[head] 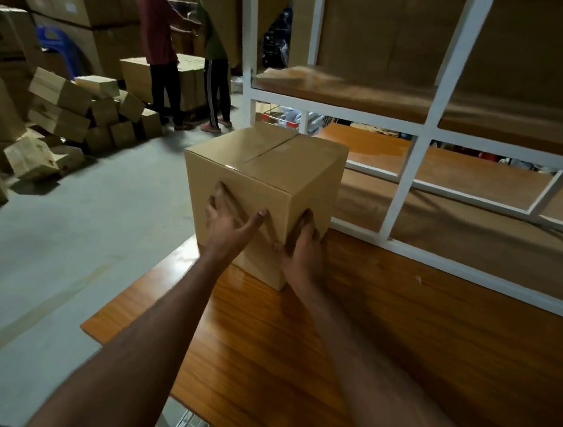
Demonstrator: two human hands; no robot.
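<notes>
Two flat hands on a box near the table's edge.
The box (271, 164) stands mid-frame on the table (328, 355), close to its left edge. The left hand (227, 225) lies spread on the near face and the right hand (304, 246) flat on the right face, fingers straight, gripping nothing. With palm pressure alone a lift could slip, or a leftward shove could tip it onto the floor (62, 261).
</notes>
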